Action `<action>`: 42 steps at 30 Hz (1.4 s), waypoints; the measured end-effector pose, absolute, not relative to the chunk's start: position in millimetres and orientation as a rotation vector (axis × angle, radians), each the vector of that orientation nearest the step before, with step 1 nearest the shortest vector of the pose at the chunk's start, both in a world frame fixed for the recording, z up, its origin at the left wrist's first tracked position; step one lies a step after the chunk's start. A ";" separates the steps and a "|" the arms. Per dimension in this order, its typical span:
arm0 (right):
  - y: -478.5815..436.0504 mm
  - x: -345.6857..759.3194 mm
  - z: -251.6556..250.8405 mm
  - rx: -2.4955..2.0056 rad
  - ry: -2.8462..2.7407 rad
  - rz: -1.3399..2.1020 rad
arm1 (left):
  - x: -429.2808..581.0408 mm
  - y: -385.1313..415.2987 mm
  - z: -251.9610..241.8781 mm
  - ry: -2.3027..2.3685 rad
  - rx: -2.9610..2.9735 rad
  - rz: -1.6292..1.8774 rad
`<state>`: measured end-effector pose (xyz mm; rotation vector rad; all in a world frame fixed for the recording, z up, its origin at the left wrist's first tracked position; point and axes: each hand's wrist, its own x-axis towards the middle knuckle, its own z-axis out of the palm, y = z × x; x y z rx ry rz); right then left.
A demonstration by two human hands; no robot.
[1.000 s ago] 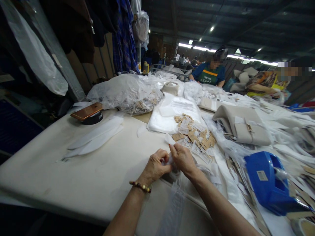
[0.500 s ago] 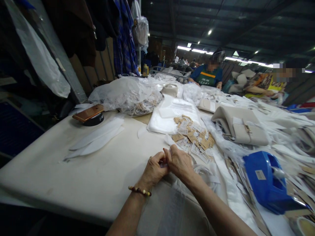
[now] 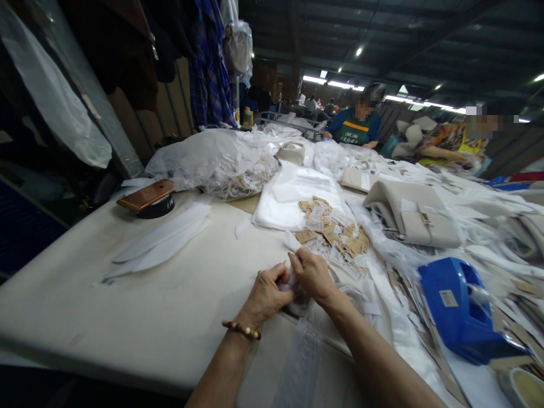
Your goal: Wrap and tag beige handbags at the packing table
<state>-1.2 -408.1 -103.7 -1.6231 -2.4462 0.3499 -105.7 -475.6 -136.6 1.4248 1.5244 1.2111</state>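
My left hand (image 3: 266,293), with a beaded bracelet at the wrist, is closed, thumb and fingers pinching a thin whitish wrapping (image 3: 290,280). Right beside it, my right hand (image 3: 312,273) grips the same wrapping from above with bent fingers. What lies inside the wrapping is mostly hidden by the fingers. Below the hands, between my forearms, a beige bag (image 3: 267,362) lies with a strip of clear plastic (image 3: 300,360) across it. A coil of pale strap or tubing (image 3: 361,300) is partly covered by my right forearm.
Brown paper tags (image 3: 334,229) lie heaped ahead of the hands, near white sheets (image 3: 272,212). To the right stand a blue tape dispenser (image 3: 453,317) and a wrapped beige bag (image 3: 419,212). A phone (image 3: 147,195) rests at left. Two co-workers are across the table.
My hands have parted slightly, so more of the whitish wrapping shows between them. The right hand has shifted a little to the right. The view has tilted slightly.
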 end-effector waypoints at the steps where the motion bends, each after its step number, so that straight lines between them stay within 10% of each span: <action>1: -407.8 -1.0 -104.6 -1.627 -2.435 0.361 | -106.0 -475.8 -137.8 1.535 1.428 1.206; 18: -407.8 7.6 -88.4 -1.578 -2.300 0.611 | -112.9 -483.6 -147.2 1.658 1.458 1.143; 25: -403.8 129.8 -62.7 -1.785 -1.954 0.569 | -81.9 -512.8 -133.6 1.888 1.872 1.615; 36: -408.0 145.9 -105.0 -1.673 -1.790 0.993 | 50.6 -481.4 -105.5 1.939 2.013 0.573; 42: -407.2 145.5 -84.5 -1.426 -1.883 1.272 | 55.5 -479.7 -105.0 2.140 1.726 0.605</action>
